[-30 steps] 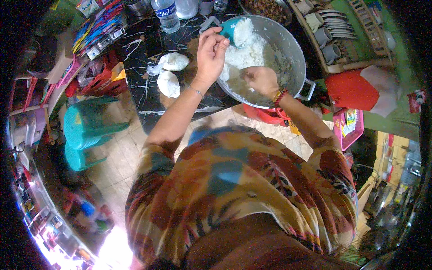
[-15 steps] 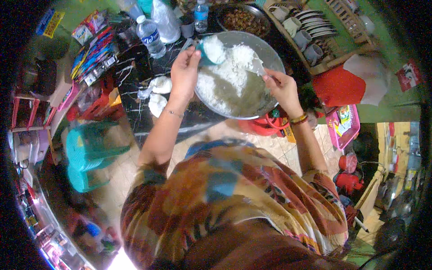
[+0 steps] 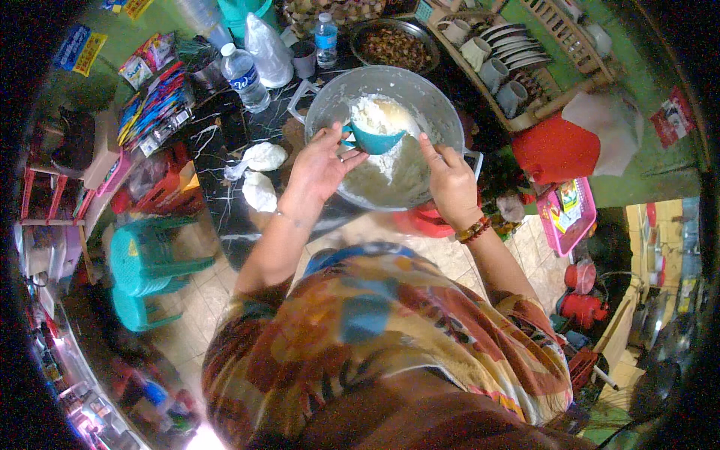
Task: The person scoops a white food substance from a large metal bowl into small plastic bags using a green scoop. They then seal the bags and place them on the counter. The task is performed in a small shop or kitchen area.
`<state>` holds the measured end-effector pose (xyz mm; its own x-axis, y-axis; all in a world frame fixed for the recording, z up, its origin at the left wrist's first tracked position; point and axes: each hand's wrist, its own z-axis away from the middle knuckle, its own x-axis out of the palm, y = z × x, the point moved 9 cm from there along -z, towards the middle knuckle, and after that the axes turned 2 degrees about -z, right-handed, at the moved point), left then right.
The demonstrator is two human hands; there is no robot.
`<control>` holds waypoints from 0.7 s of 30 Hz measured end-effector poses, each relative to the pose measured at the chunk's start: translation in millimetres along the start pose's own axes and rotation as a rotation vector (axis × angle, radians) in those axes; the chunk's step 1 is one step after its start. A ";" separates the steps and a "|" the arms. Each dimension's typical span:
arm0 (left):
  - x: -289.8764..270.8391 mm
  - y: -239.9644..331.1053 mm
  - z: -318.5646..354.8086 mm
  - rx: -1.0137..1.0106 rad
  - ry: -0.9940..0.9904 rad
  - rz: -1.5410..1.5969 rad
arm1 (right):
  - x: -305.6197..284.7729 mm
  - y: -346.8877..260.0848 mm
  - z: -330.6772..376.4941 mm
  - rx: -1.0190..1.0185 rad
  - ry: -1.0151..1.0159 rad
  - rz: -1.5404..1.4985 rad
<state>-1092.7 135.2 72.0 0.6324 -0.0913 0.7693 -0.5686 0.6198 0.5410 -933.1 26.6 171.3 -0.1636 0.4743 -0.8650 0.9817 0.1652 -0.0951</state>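
Note:
My left hand point(image 3: 321, 166) grips a teal cup point(image 3: 379, 143) by its handle, over a large grey metal pot point(image 3: 441, 101). White powder point(image 3: 370, 112) is heaped in the cup. Closed round the handle of a pale utensil, my right hand point(image 3: 452, 184) is at the pot's right side. The blurred utensil head point(image 3: 412, 126), perhaps a spoon, meets the cup's right rim. More white powder point(image 3: 386, 166) lies in the pot below. Two small white plastic-wrapped bundles, one upper point(image 3: 264, 157) and one lower point(image 3: 259, 192), rest on the black table point(image 3: 244, 244) left of the pot.
Behind the pot stand water bottles point(image 3: 244, 79) and a pan of brown chopped food point(image 3: 394, 45). A wooden dish rack point(image 3: 551, 96) with plates and cups is at the right. Teal stools point(image 3: 154, 259) stand on the floor at left.
My left hand has brought the teal cup right and lower, to the middle of the pot. The utensil has moved from the powder to the cup's rim. The whole view has shifted slightly.

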 end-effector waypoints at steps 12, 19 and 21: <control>-12.5 19.4 14.3 0.364 -0.088 -0.054 | 15.7 -2.0 -47.0 0.071 -0.195 -0.064; -16.8 40.7 18.6 0.391 -0.128 -0.020 | 66.5 70.7 -12.7 0.578 -0.168 -0.782; -16.5 46.0 21.4 0.393 -0.093 -0.083 | 66.5 69.1 -2.0 0.876 -0.239 -1.117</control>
<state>-1140.5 148.5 91.4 0.6444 -0.2099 0.7353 -0.6867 0.2642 0.6773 -876.4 71.3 108.2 -0.9395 0.2856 -0.1893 0.1106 -0.2701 -0.9565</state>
